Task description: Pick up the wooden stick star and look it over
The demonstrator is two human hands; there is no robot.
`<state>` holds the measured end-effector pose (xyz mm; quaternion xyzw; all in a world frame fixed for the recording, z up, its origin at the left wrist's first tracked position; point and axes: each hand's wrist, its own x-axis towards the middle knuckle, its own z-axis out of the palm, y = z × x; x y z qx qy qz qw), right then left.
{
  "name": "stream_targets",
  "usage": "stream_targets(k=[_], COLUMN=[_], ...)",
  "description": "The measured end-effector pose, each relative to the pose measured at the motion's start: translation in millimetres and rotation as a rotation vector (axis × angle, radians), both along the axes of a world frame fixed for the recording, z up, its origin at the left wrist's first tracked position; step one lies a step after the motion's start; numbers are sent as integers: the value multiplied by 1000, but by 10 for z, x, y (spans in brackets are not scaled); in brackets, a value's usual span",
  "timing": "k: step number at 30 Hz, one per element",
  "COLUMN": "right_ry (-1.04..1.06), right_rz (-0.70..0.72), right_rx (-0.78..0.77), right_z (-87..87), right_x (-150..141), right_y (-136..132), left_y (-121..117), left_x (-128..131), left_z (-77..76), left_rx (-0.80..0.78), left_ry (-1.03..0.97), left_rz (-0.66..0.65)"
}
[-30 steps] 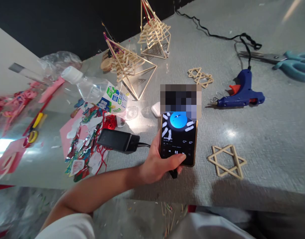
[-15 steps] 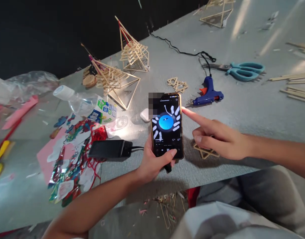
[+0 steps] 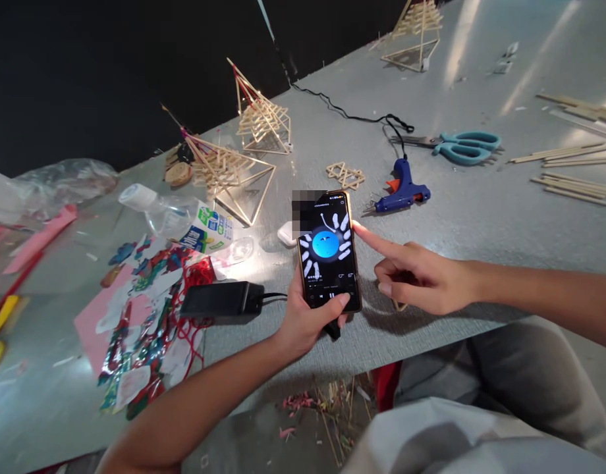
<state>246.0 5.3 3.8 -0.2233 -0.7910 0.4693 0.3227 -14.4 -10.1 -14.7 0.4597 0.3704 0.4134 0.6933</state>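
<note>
Clear plastic forms the bottle (image 3: 179, 220) on a grey table (image 3: 446, 230), its white cap (image 3: 135, 195) on and a blue-and-green label (image 3: 207, 227) around it, between nine and ten o'clock of a lit phone (image 3: 329, 263), with twelve pointing straight away from the wearer; whether liquid is inside cannot be told. Farther out on that bearing rests a transparent bag (image 3: 68, 184), its contents indistinct. Close by the phone at ten o'clock, a rounded white object (image 3: 287, 234) sits partly under pixelation.

Tilted slightly at the near side of the table, the phone shows a black screen with a blue disc ringed by white oval strokes; gold runs along its edge, and pixels mask its upper left corner. A person's left hand (image 3: 303, 316) grips its lower left, thumb laid across the screen's bottom. From three o'clock the right hand (image 3: 424, 280) points at the phone's right edge, index finger straight, the others curled; whether that fingertip touches, or the curled fingers enclose anything, cannot be told.

A black box (image 3: 217, 301) and cord (image 3: 275, 295) lie near eight o'clock, a blue glue gun (image 3: 404, 191) and teal-handled scissors (image 3: 464, 148) at two.
</note>
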Motion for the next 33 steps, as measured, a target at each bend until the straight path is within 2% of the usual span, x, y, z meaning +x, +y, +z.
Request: stream_targets(k=[10, 23, 27, 33], right_ry=[16, 12, 27, 23], right_rz=[-8, -16, -14, -12], right_rx=[28, 40, 46, 0], right_z=[-21, -24, -7, -5], right_x=[-10, -18, -24, -25], right_y=[5, 1, 0, -2], left_y=[-4, 6, 28, 54], left_x=[26, 3, 10, 1], left_z=[17, 20, 58, 155], left_rx=[3, -11, -78, -127], left_ry=[27, -34, -128, -186], left_rz=[3, -33, -33, -118])
